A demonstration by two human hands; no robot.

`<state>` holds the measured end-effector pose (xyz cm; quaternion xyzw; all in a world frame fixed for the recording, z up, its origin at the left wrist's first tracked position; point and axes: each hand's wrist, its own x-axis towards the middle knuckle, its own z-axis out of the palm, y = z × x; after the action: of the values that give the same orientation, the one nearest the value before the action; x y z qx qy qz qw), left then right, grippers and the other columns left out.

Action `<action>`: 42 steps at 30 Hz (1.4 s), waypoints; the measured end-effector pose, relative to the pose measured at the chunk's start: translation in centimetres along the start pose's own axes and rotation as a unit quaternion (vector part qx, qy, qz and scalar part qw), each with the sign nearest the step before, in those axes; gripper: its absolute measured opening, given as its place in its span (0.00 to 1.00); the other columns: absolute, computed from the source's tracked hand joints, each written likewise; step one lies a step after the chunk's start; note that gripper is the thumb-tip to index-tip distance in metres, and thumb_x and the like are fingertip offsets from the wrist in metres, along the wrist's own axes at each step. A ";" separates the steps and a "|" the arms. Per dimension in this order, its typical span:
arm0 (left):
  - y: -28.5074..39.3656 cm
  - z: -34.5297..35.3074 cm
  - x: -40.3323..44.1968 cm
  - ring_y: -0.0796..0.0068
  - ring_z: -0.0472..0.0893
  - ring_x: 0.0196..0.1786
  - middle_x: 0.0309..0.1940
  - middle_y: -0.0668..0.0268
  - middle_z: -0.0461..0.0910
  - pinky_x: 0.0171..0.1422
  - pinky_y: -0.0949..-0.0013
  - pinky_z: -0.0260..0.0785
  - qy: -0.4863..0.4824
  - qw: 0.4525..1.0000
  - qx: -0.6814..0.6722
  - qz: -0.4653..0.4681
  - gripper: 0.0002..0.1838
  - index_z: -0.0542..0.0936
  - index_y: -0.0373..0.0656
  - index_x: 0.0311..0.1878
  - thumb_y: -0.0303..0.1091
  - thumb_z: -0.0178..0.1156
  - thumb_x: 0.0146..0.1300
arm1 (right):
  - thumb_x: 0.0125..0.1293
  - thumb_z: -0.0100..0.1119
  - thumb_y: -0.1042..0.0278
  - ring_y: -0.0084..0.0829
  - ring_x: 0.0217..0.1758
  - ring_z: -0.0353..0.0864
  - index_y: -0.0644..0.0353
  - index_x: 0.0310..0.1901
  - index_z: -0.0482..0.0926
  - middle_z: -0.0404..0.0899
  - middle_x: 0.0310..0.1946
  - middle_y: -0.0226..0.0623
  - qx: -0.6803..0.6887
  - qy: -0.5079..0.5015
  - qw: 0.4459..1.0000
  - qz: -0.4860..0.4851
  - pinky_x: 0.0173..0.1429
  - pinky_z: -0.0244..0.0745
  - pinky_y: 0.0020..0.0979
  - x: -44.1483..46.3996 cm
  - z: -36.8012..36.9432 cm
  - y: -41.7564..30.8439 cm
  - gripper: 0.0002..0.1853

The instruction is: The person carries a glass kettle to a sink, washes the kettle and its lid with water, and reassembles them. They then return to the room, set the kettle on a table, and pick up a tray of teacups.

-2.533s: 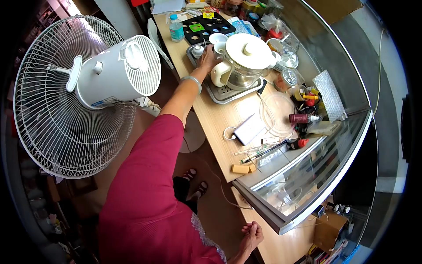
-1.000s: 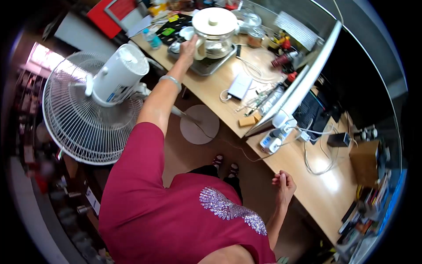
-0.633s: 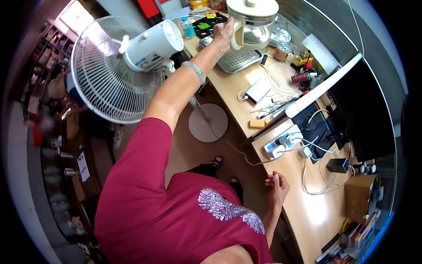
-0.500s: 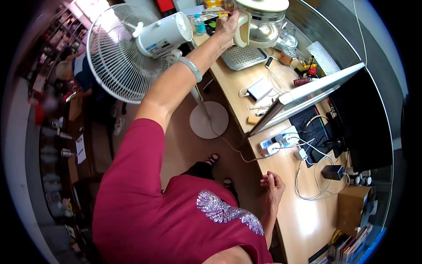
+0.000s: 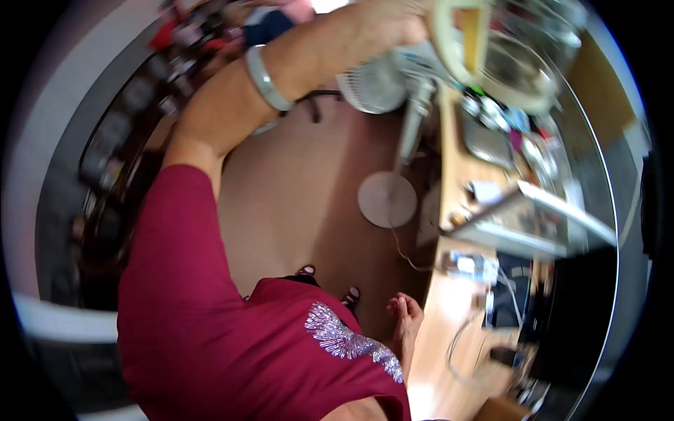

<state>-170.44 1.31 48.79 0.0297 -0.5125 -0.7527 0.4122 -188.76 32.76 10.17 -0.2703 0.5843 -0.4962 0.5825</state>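
Observation:
My left hand (image 5: 409,27), at the top of the view, is closed around the cream handle (image 5: 458,49) of a clear glass pot. The pot's glass body (image 5: 518,74) is held up above the desk, blurred and partly cut off by the top edge, so I cannot tell what is inside. On the wrist of that arm sits a pale bangle (image 5: 265,78). My right hand (image 5: 407,312) hangs low beside the desk edge, fingers curled in and thumb against them, with nothing visible in it.
A wooden desk (image 5: 439,319) runs along the right, carrying a grey metal tray (image 5: 486,139), a framed panel (image 5: 533,217), a power strip (image 5: 469,266), cables and a dark monitor (image 5: 572,309). A standing fan (image 5: 375,85) is ahead, its round base (image 5: 387,199) on the floor.
The view has turned left. My left hand has raised the pot, which now appears larger and farther right. My right hand stays curled beside the desk.

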 end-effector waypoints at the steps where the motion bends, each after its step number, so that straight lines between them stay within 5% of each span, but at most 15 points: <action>1: 1.1 -0.3 -2.3 0.66 0.78 0.38 0.36 0.62 0.77 0.44 0.58 0.74 -0.043 0.998 0.001 0.034 0.14 0.75 0.42 0.39 0.40 0.60 0.55 | 0.61 0.56 0.63 0.26 0.28 0.77 0.68 0.42 0.74 0.77 0.28 0.38 -0.029 -0.034 0.999 -0.012 0.34 0.74 0.25 0.6 0.6 0.7 0.15; 3: 3.1 0.9 -8.1 0.71 0.76 0.30 0.28 0.62 0.78 0.33 0.66 0.70 0.184 0.959 0.186 0.108 0.18 0.77 0.39 0.33 0.46 0.61 0.51 | 0.61 0.56 0.62 0.26 0.27 0.77 0.68 0.41 0.75 0.78 0.28 0.37 -0.065 -0.103 0.993 0.002 0.34 0.74 0.25 1.4 2.5 1.7 0.15; 4: 4.4 3.1 -11.9 0.79 0.74 0.27 0.29 0.67 0.77 0.30 0.77 0.69 0.243 0.956 0.132 0.093 0.09 0.77 0.40 0.36 0.37 0.56 0.59 | 0.60 0.56 0.62 0.26 0.27 0.77 0.68 0.41 0.75 0.78 0.27 0.36 -0.073 -0.132 0.988 0.009 0.34 0.74 0.25 1.7 3.9 2.0 0.15; 5: 5.5 1.2 -14.7 0.79 0.74 0.27 0.29 0.67 0.77 0.31 0.76 0.69 0.211 0.963 0.126 0.113 0.11 0.76 0.40 0.36 0.38 0.56 0.60 | 0.60 0.57 0.62 0.25 0.28 0.77 0.68 0.40 0.75 0.78 0.27 0.36 -0.091 -0.163 0.982 0.014 0.35 0.75 0.25 1.9 5.9 2.0 0.16; 6: 5.8 1.6 -17.7 0.80 0.73 0.27 0.28 0.67 0.76 0.33 0.77 0.69 0.298 0.931 0.166 0.129 0.12 0.76 0.39 0.36 0.40 0.54 0.61 | 0.60 0.57 0.61 0.25 0.28 0.77 0.69 0.40 0.76 0.78 0.27 0.36 -0.107 -0.187 0.976 0.020 0.35 0.75 0.25 2.2 7.4 1.9 0.16; 12: 10.0 -0.6 -36.3 0.82 0.77 0.36 0.34 0.67 0.79 0.42 0.77 0.69 0.413 0.895 0.152 0.070 0.18 0.78 0.38 0.39 0.45 0.51 0.63 | 0.60 0.57 0.61 0.26 0.25 0.77 0.69 0.38 0.76 0.78 0.26 0.39 -0.198 -0.325 0.924 0.027 0.30 0.74 0.26 4.1 19.5 3.1 0.16; 20: 11.6 -9.7 -58.1 0.80 0.77 0.38 0.35 0.64 0.79 0.42 0.74 0.71 0.584 0.789 0.190 0.013 0.18 0.77 0.36 0.42 0.44 0.51 0.64 | 0.59 0.56 0.59 0.26 0.21 0.75 0.71 0.34 0.75 0.76 0.22 0.37 -0.294 -0.317 0.901 -0.050 0.25 0.72 0.26 9.6 34.7 7.9 0.18; 23: 13.2 -14.1 -64.2 0.81 0.76 0.37 0.35 0.63 0.78 0.42 0.75 0.70 0.632 0.749 0.196 0.036 0.19 0.76 0.36 0.43 0.44 0.50 0.64 | 0.58 0.56 0.62 0.25 0.16 0.75 0.68 0.29 0.75 0.75 0.20 0.37 -0.321 -0.292 0.900 0.048 0.17 0.69 0.23 11.9 35.8 11.3 0.14; 27: 14.3 -21.0 -68.9 0.83 0.72 0.34 0.29 0.68 0.75 0.38 0.76 0.66 0.719 0.661 0.186 0.105 0.22 0.77 0.35 0.37 0.49 0.50 0.63 | 0.58 0.53 0.62 0.30 0.19 0.76 0.66 0.28 0.75 0.76 0.21 0.39 -0.517 -0.216 0.796 0.227 0.21 0.71 0.31 16.8 30.8 17.4 0.13; 33: 17.6 -34.9 -76.8 0.87 0.70 0.34 0.30 0.72 0.76 0.39 0.79 0.63 0.790 0.554 0.235 0.114 0.17 0.77 0.37 0.37 0.44 0.51 0.64 | 0.59 0.51 0.62 0.31 0.20 0.76 0.63 0.28 0.75 0.75 0.21 0.38 -0.690 -0.249 0.634 0.245 0.22 0.71 0.32 21.6 38.9 22.1 0.12; 39: 24.9 -50.4 -81.6 0.87 0.71 0.34 0.31 0.72 0.76 0.40 0.80 0.63 0.827 0.487 0.210 0.186 0.17 0.77 0.37 0.37 0.42 0.48 0.66 | 0.60 0.49 0.63 0.32 0.22 0.75 0.61 0.27 0.74 0.74 0.21 0.36 -0.771 -0.342 0.529 0.094 0.24 0.70 0.33 35.7 55.8 21.9 0.11; 42: 28.6 -57.3 -84.3 0.87 0.72 0.33 0.31 0.72 0.77 0.39 0.80 0.63 0.828 0.481 0.186 0.221 0.17 0.77 0.37 0.36 0.42 0.48 0.66 | 0.61 0.48 0.63 0.32 0.22 0.74 0.60 0.27 0.74 0.74 0.20 0.35 -0.787 -0.422 0.378 -0.245 0.25 0.70 0.33 46.3 68.4 22.5 0.11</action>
<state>-71.30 9.51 12.62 0.6006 -0.0518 -0.1515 0.7834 -126.02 -18.64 -17.40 -0.9130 0.2994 0.2432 0.1326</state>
